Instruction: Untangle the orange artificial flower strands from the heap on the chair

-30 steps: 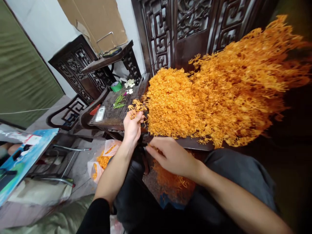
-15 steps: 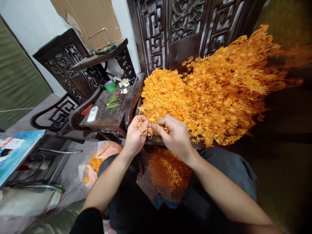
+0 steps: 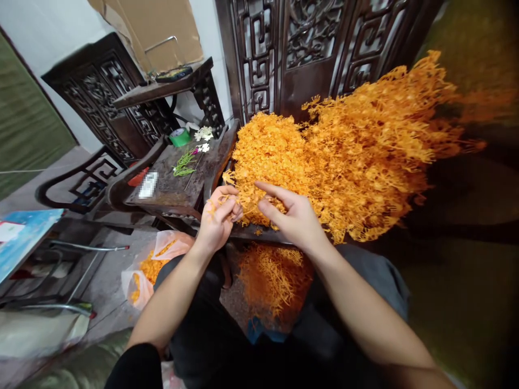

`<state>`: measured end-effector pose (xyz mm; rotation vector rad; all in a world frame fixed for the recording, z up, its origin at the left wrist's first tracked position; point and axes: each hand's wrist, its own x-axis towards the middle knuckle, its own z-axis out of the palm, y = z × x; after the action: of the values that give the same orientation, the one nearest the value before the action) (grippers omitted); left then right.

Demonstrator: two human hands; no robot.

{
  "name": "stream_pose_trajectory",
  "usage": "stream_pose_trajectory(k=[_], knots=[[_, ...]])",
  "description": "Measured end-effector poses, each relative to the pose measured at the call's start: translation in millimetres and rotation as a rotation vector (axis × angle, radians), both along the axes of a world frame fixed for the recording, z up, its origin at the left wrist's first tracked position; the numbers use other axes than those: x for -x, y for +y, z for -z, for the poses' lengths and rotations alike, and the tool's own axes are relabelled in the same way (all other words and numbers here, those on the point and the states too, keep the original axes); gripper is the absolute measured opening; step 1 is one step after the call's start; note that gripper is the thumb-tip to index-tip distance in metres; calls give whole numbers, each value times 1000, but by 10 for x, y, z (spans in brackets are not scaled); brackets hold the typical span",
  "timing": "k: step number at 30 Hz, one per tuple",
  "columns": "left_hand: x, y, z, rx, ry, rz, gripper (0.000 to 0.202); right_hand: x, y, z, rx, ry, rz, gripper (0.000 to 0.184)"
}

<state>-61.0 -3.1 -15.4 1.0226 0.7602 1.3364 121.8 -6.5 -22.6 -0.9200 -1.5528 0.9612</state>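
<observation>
My left hand (image 3: 221, 219) is closed around a small orange plastic flower sprig (image 3: 211, 207), whose thin stems poke out between the fingers. To its right, my right hand (image 3: 290, 213) has its thumb and forefinger apart, with nothing visible between them. Both hands are in front of a large heap of orange plastic flower pieces (image 3: 271, 154) on a dark wooden seat. Farther right, the heap becomes a tall pile of branching orange stems (image 3: 373, 151). Below my hands, between my knees, lie more loose orange stems (image 3: 279, 281), partly in shadow.
A pink-white plastic bag (image 3: 138, 286) with orange pieces stands on the floor at left. On the dark chair seat lie green tape (image 3: 180, 137), green stems (image 3: 185, 163) and white flowers (image 3: 204, 133). A blue table (image 3: 28, 232) with metal legs is at far left.
My right hand has drawn away from the left, and its thumb and forefinger have parted. My left hand still holds the orange sprig. The view has shifted slightly.
</observation>
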Motion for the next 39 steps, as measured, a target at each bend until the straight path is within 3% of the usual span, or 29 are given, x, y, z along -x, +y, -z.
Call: stream_pose_trajectory(k=[3, 4, 7, 9, 11, 15, 17, 21, 26, 30, 32, 35, 36, 39], knots=[[-47, -39, -13, 30, 26, 27, 30, 18, -4, 13, -114, -83, -2, 70], [-69, -53, -20, 43, 31, 34, 31, 33, -9, 22, -179, -103, 6, 66], [-141, -83, -29, 65, 12, 62, 34, 100, -23, 58, -364, -89, 49, 27], [-162, -79, -29, 65, -33, 89, 33, 111, -10, 81, -398, -49, 51, 14], [-134, -51, -34, 64, -95, 102, 33, 44, 32, 96, -326, 37, 104, 13], [26, 28, -74, 11, -158, 27, 30, -259, 131, 52, -73, 439, 303, 10], [79, 41, -89, 14, -117, 48, 28, -372, 128, -4, 17, 526, 211, 14], [70, 5, -80, 75, -1, 168, 27, -391, 49, -75, 40, 443, 2, 14], [63, -45, -47, 83, 179, 250, 29, -388, 51, -74, 8, 137, 11, 40], [78, -47, -25, 68, 354, 344, 30, -399, 131, -45, -45, -164, -78, 27], [76, -39, -22, 73, 379, 350, 31, -404, 195, 11, -76, -170, 16, 24], [75, -25, -24, 93, 322, 323, 30, -457, 299, 127, -74, -21, 349, 32], [75, -21, -24, 102, 302, 323, 28, -485, 325, 159, -52, 44, 394, 34], [79, -12, -20, 117, 286, 346, 25, -542, 345, 202, 33, 165, 268, 36]])
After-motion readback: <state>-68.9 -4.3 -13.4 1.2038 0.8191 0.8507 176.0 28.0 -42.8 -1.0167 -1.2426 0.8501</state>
